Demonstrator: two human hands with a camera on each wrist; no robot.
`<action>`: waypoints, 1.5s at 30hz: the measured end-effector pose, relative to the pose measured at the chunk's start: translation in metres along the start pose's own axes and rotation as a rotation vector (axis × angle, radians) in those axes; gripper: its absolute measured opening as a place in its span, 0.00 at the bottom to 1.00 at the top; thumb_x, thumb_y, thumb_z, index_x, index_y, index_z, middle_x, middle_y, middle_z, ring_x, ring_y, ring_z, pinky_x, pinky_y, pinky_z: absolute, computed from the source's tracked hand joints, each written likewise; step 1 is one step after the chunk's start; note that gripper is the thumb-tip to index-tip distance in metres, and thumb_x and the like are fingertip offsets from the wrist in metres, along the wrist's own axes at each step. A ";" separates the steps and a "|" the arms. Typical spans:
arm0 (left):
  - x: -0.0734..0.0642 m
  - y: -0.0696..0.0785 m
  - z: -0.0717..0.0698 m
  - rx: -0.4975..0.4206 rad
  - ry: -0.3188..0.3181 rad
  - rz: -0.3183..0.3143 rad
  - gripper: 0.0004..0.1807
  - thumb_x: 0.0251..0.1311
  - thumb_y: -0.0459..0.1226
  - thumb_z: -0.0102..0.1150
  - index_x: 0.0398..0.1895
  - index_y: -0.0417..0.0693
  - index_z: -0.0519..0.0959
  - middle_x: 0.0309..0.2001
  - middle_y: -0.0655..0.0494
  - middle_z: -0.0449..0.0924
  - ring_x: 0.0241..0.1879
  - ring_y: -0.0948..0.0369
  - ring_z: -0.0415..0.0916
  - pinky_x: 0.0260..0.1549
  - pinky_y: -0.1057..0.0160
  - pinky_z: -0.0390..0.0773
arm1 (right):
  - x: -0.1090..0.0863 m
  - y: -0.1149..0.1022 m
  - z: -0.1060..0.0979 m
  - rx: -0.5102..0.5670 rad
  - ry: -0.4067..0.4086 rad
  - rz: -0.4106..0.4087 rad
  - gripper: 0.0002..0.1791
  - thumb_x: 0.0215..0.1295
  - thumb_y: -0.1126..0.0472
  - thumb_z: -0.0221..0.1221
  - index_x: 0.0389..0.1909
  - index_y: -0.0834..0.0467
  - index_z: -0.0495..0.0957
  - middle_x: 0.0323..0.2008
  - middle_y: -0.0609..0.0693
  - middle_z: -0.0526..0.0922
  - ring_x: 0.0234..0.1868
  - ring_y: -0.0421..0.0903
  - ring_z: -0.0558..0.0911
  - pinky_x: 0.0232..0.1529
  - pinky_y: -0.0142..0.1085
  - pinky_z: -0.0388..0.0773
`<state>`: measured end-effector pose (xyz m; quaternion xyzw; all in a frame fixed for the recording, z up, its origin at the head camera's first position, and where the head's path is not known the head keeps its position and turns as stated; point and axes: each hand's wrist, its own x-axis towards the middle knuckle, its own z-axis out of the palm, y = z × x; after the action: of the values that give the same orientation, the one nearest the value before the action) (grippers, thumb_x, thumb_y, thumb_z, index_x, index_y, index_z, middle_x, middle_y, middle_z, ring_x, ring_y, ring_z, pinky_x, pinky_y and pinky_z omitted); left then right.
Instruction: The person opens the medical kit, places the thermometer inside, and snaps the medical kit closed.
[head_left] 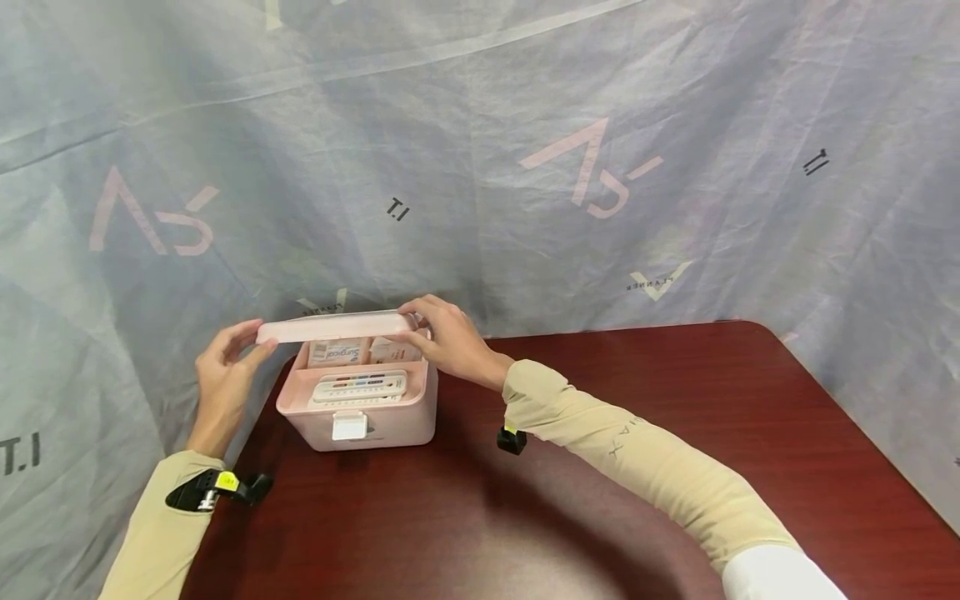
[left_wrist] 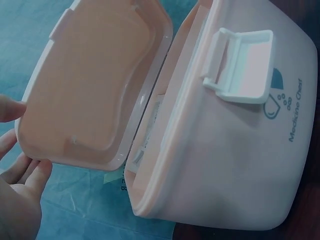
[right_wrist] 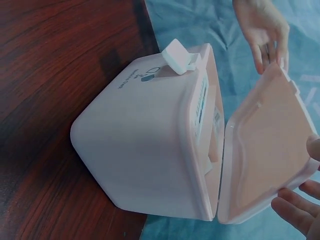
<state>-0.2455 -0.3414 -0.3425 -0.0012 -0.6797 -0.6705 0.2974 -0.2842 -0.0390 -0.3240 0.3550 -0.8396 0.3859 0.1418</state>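
Note:
A pale pink medicine chest (head_left: 408, 423) stands on the table with its lid (head_left: 337, 327) raised at the back. My left hand (head_left: 227, 358) pinches the lid's left end between thumb and fingers. At the right end, my right hand (head_left: 453, 340) grips the lid with thumb in front and fingers over the top edge. The white front latch (left_wrist: 250, 67) is flipped outward. Inside, white flat pieces with coloured marks (head_left: 360, 386) lie in the front section. A packet printed "Surgical" (head_left: 335, 352) shows behind a divider, beside another packet (head_left: 390, 350).
The dark red wooden table (head_left: 637, 400) extends to the right and toward the front. A grey printed cloth (head_left: 480, 167) hangs behind the chest and along both sides. Black wrist cameras are strapped over both sleeves, the left one (head_left: 195, 492) near the table's left edge.

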 end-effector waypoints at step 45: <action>-0.017 -0.006 -0.016 -0.070 -0.020 -0.062 0.20 0.48 0.19 0.64 0.47 0.31 0.79 0.41 0.51 0.82 0.46 0.61 0.77 0.39 0.75 0.76 | -0.015 0.004 0.010 -0.024 -0.013 -0.109 0.15 0.60 0.57 0.65 0.47 0.57 0.79 0.39 0.47 0.77 0.34 0.42 0.78 0.33 0.27 0.72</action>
<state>-0.2277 -0.3499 -0.3560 0.0027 -0.6585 -0.7028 0.2692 -0.2764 -0.0371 -0.3405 0.4008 -0.8246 0.3650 0.1617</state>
